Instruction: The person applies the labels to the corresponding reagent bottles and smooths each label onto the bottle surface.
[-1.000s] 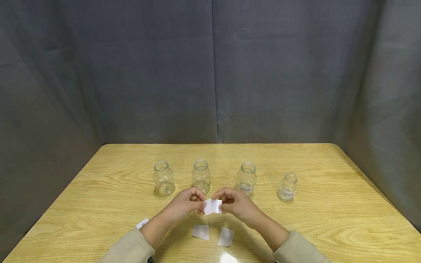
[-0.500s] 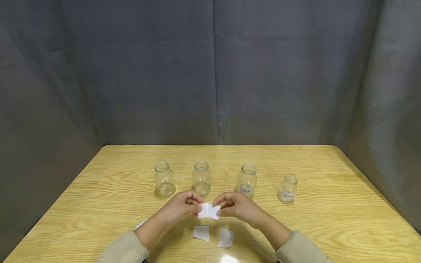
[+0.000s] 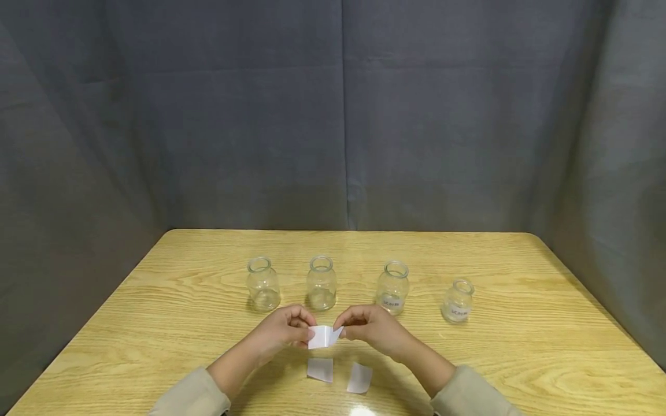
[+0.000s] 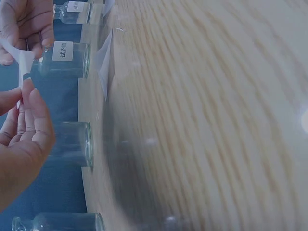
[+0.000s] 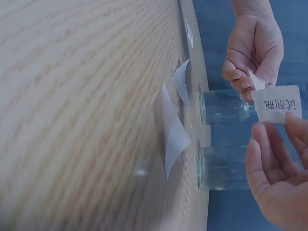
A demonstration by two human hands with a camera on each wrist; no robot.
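Observation:
Both hands hold a small white sticker label (image 3: 318, 337) over the front of the table. My left hand (image 3: 283, 332) pinches its left end and my right hand (image 3: 370, 328) pinches the right end, which bends up from a crease. In the right wrist view, dark characters show on the label (image 5: 278, 104), and a thin white flap (image 5: 257, 82) stands out beside the left fingers. On the table below lie two white paper pieces, one left (image 3: 319, 370) and one right (image 3: 359, 378), the latter curled.
Behind the hands stand two plain glass jars, one left (image 3: 263, 283) and one nearer the middle (image 3: 321, 283). A labelled jar (image 3: 392, 283) and a smaller labelled jar (image 3: 458, 300) are to the right. Another label (image 5: 189, 33) lies flat on the table. Grey cloth (image 3: 250, 144) encloses the table.
The held label has shifted slightly left and down, and its right end now bends up more sharply. My left forearm now covers the label lying at the left in the head view.

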